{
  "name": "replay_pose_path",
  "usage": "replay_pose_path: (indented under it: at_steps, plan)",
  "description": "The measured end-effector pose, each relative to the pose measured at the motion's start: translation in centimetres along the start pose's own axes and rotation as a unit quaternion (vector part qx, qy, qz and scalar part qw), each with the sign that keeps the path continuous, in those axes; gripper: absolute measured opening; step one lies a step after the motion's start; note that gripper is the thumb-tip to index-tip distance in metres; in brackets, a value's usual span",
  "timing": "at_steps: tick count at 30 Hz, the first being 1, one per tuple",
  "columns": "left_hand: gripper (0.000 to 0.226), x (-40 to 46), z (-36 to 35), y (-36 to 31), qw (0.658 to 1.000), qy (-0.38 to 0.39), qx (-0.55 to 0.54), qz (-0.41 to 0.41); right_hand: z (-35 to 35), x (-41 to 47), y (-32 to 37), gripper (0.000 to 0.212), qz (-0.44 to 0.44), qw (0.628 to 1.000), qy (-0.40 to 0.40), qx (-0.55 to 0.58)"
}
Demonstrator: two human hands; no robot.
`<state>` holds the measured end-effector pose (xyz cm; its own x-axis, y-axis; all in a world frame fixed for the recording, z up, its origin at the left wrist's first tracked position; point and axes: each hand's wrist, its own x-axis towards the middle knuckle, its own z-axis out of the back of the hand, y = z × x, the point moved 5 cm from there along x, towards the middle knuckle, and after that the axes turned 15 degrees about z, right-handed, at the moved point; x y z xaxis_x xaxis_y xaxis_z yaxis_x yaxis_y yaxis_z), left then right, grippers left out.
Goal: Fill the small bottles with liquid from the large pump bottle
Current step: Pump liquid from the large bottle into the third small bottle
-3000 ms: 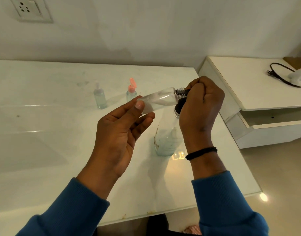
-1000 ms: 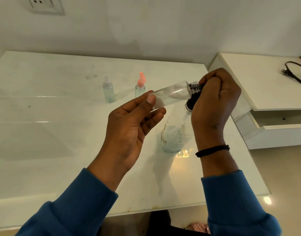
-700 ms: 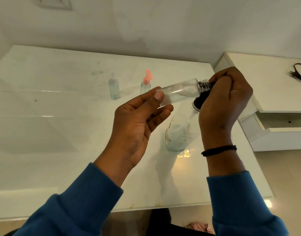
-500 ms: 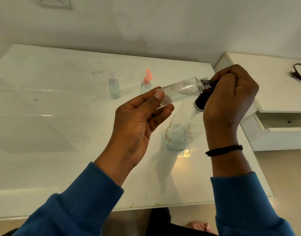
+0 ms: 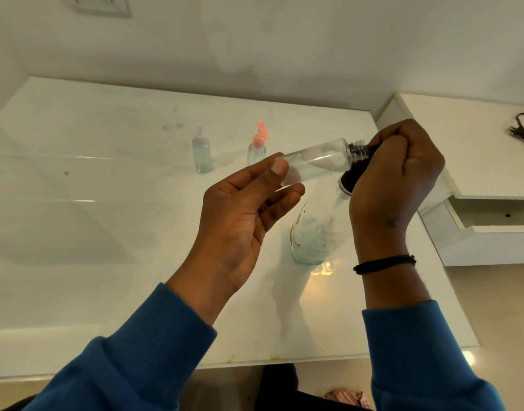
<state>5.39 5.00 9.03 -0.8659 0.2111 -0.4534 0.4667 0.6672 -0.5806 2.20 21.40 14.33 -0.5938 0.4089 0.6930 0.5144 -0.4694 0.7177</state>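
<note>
Small clear bottle [image 5: 317,162]: held nearly level above the large pump bottle [image 5: 312,232], its threaded mouth against the black pump head [image 5: 354,179], likely so the pumped liquid goes straight in.
Left hand [image 5: 246,215]: thumb and fingertips pinch the small bottle's base end, palm open toward the camera; a light hold that steadies it.
Right hand [image 5: 397,179]: fingers curled over the pump head, hiding the nozzle, apparently pressing it down.
Large pump bottle: stands on the white table [image 5: 106,232], directly beneath the right hand.
Other bottles: a clear-capped bottle [image 5: 201,154] and a pink-capped bottle [image 5: 257,148] stand behind the left hand, both holding pale liquid.
Change: grips match half a second ago; the right hand sits slightly lower.
</note>
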Motion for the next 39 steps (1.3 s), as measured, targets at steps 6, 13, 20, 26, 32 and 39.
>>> replay_pose_path:
  at_steps: [6,13,20,26,32,39]
  plan:
    - [0.047,0.1,-0.1,0.0,1.0,-0.004,0.002,0.0,0.0,0.1,0.4,0.028,0.004,1.0,-0.001,0.0]
    - [0.048,0.1,-0.1,0.0,1.0,0.003,0.002,0.0,0.5,0.8,-0.1,0.023,0.017,0.998,0.009,-0.06]
    - [0.048,0.0,0.0,0.0,1.0,-0.004,-0.001,-0.001,0.1,0.2,-0.6,0.024,0.0,0.999,0.002,-0.032]
    - [0.047,0.0,-0.1,0.0,1.0,-0.004,0.001,-0.004,0.1,0.0,-0.3,0.024,0.015,0.999,-0.004,-0.032]
    - [0.047,-0.1,-0.3,0.1,1.0,0.002,0.008,-0.001,0.5,0.6,-0.3,0.023,0.02,0.999,-0.005,-0.049]
    - [0.048,-0.1,-0.1,0.0,1.0,-0.005,0.006,-0.004,0.1,0.2,-0.8,0.024,0.002,1.0,0.003,-0.027]
